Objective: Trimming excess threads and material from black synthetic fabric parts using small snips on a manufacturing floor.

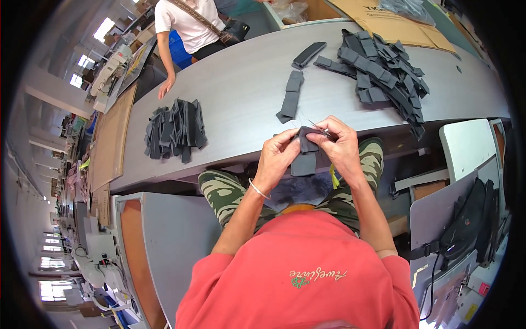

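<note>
Above my lap, at the table's near edge, a folded dark grey fabric strip (pixel 304 164) hangs between my hands. My left hand (pixel 274 158) is closed, pinching the strip's upper left side. Closed too, my right hand (pixel 343 147) pinches its upper right side and holds small dark thread snips (pixel 331 135), whose thin points stick out toward the upper left. The fingers partly hide the snips. Just beyond my hands, a grey strip (pixel 291 96) lies flat on the table, and another strip (pixel 309 55) lies farther back.
A large heap of grey strips (pixel 383 74) spreads over the right of the grey table (pixel 235 82). A smaller pile (pixel 174 130) lies at left. Across the table stands a person (pixel 189 24), one hand on its edge. Cardboard (pixel 392 24) covers the far right; a cabinet (pixel 181 230) stands left of my legs.
</note>
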A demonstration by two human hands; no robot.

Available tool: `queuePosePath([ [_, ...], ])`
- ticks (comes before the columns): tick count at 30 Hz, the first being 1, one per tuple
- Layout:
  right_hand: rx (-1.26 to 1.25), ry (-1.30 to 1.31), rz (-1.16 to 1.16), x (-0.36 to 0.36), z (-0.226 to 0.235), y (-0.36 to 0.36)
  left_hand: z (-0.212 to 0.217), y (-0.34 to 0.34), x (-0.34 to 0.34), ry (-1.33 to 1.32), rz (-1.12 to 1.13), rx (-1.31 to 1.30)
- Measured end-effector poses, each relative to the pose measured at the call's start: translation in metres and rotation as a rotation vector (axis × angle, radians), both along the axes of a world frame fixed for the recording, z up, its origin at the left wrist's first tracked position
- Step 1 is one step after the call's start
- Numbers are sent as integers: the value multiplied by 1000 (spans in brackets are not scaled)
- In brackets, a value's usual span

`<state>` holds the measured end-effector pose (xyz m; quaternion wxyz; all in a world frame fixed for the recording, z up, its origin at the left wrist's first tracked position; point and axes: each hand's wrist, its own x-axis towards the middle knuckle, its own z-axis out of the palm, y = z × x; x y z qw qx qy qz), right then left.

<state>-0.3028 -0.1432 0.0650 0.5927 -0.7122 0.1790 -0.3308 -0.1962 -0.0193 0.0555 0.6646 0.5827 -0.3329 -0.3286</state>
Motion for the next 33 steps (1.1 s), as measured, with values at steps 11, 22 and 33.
queuePosePath([
  [11, -205, -155, -74, -4, -4, 12, 18, -2, 7, 68, -73, 7],
  [22, -63, 51, 20, -5, 4, 5, -9, 2, 27, -350, 305, -161],
  [33, -578, 112, -57, 0, 1, 5, -16, -4, 26, -302, 305, -183],
])
